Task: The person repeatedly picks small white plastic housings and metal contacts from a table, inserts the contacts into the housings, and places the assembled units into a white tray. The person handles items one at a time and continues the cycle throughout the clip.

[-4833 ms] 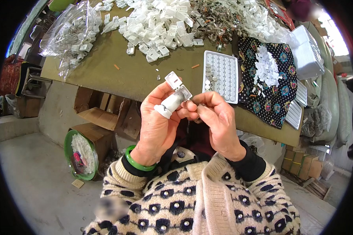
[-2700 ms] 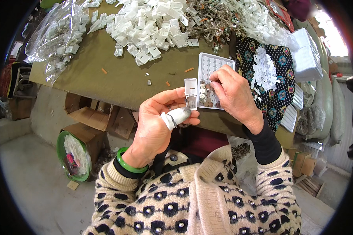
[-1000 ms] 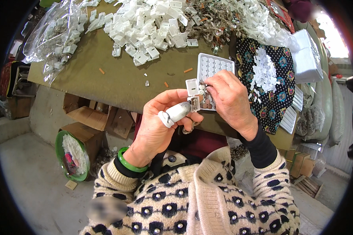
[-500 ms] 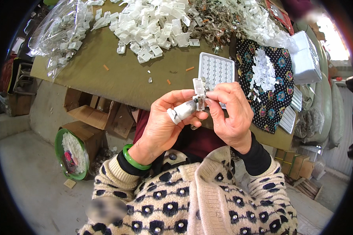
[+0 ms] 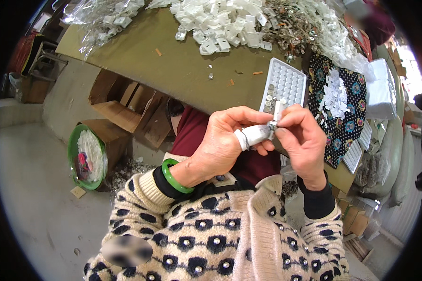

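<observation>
The left hand (image 5: 220, 140) holds a small hinged white plastic case (image 5: 278, 110); the right hand (image 5: 305, 143) pinches its right side, the white molded tray (image 5: 288, 78) just beyond.

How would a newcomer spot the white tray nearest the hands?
Find the dark patterned cloth on the olive table. Just left of that cloth, beyond the right hand, lies a white tray with rows of round pockets. Small round discs along its left side set it apart from the similar trays right of the cloth.

Grey concrete floor (image 5: 37, 201), pale wall (image 5: 72, 89), olive-topped table (image 5: 136, 58), bright light (image 5: 410, 61) at far right.
</observation>
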A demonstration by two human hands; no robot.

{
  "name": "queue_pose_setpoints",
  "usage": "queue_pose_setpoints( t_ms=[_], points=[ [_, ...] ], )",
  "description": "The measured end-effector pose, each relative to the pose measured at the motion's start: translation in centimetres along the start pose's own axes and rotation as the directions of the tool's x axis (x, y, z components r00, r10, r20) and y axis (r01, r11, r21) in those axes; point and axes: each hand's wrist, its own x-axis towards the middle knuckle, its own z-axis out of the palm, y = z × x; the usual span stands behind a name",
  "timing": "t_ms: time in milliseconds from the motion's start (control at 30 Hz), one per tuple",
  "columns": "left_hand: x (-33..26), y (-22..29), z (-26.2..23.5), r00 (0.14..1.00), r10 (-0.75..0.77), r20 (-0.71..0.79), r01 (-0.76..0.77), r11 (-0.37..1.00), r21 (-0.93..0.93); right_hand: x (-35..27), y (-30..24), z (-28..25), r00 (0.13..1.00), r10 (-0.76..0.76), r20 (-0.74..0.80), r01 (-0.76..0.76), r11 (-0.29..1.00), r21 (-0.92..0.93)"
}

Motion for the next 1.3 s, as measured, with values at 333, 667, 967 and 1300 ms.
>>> queue_pose_setpoints(
  t_ms=[333,667,967,1300],
  points=[
    [-0.3,-0.1,0.2,0.999,0.029,0.042,-0.033,0.994,0.108,-0.5,-0.5,1.1,0.907,0.42,0.031,-0.357,0.726,0.587],
    [0.1,0.4,-0.1,0.995,-0.103,0.005,0.103,0.995,-0.003,0.2,0.6,0.9,0.963,0.169,-0.209,-0.127,0.972,0.2],
    [0.0,0.3,0.2,0.997,-0.061,0.039,0.065,0.994,-0.086,0.2,1.4,1.6,0.882,-0.403,-0.243,0.288,0.871,-0.398],
    [-0.2,0.2,0.7,0.996,-0.018,-0.092,0.009,0.996,-0.094,-0.5,0.8,2.6,0.952,-0.248,-0.178,0.222,0.963,-0.154]
  ],
)
